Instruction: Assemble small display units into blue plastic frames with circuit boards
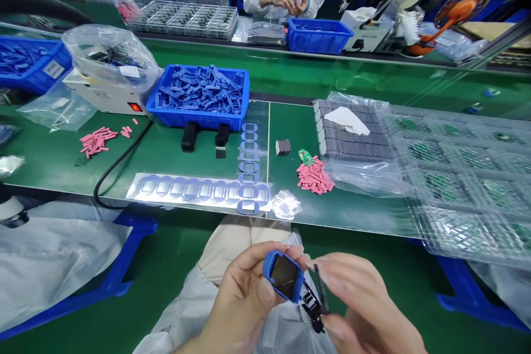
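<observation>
In my left hand (244, 293) is a blue watch-like case (271, 263) with a dark square screen (285, 276) facing up; thumb and fingers grip its sides. A black part (313, 310) with metal bits hangs at the case's lower right, seemingly joined to it by thin wires. My right hand (357, 298) is closed, pinching a thin dark flat piece (321, 287) seen edge-on beside that black part. Both hands are above my lap, in front of the table edge.
On the green table (207, 168) are a blue bin (155, 105) of blue parts, a strip of oval stickers (191, 189), pink strips (314, 177), a stack of grey pieces (357, 144) and clear trays (468, 171). Across the bench a co-worker's hands (288, 0) handle a small part.
</observation>
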